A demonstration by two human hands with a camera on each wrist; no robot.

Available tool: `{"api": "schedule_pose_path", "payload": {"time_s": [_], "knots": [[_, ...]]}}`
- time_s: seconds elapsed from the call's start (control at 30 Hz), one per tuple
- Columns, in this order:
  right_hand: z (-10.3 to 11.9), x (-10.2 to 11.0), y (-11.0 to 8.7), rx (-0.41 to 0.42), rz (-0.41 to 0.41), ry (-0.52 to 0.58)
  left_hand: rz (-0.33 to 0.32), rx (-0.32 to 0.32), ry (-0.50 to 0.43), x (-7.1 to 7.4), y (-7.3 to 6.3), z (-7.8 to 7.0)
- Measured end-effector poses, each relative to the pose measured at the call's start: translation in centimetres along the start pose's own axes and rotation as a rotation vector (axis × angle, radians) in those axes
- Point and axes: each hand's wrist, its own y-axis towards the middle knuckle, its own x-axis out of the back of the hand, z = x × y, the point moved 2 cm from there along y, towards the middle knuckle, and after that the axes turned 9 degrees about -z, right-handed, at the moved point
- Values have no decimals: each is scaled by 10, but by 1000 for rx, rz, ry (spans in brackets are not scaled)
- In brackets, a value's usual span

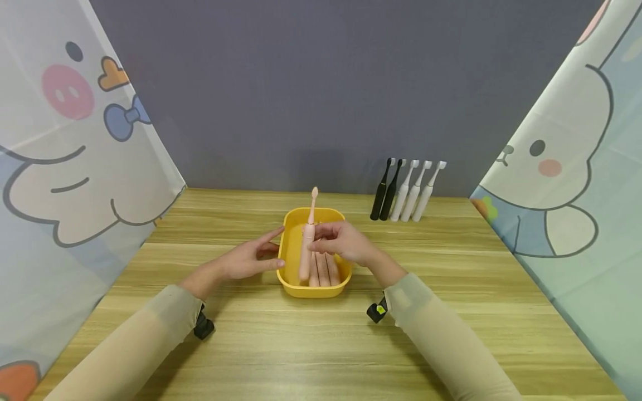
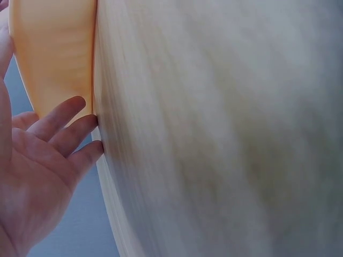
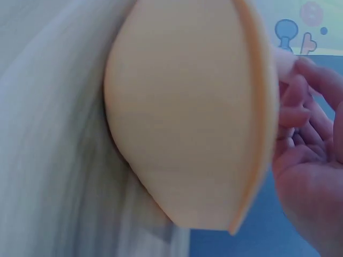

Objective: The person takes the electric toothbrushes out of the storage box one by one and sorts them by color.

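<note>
Fingers, left hand [image 1: 246, 260]: spread, mostly straight, holding nothing; index and thumb are at the left rim of the tray [image 1: 313, 292], the others near its outer wall. Whether those press on it, I cannot tell.
Tray's place: on the worktop [image 1: 281, 345], between the hands.
Pink brush: held over the tray [image 1: 306, 256], tilted, head uppermost and pointing away from the person; its base is within the rim, but contact with the tray floor is unclear.
Lying brushes [image 1: 323, 273]: more pink handles, side by side in the tray, just right of the held one's lower end.
Fingers, right hand [image 1: 346, 243]: pinching the pink brush by its handle, below the neck, the thumb on the near side; the lower handle hangs free of them.
Step in hand: seemingly taking one brush out, as the standing row at right hints; laying it in would look much alike.
Next move: for lifting, probably calls for a firm pinch and a raise that clears the rim without knocking the neighbours.
Black brushes [image 1: 378, 201]: two, upright at the back.
White brushes [image 1: 412, 201]: three, upright, just right of those.
</note>
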Motion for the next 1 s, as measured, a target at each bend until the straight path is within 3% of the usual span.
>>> {"api": "schedule_pose_path", "payload": {"time_s": [0.37,0.63,1.0], "knots": [[2,56,-12,65,-346,88,3,-6,1,1,-1,-3],[-8,90,-22,45,-442,14,2,-6,2,1,-2,-3],[-27,116,-30,-27,-564,-33,13,2,-7,1,-1,-2]]}}
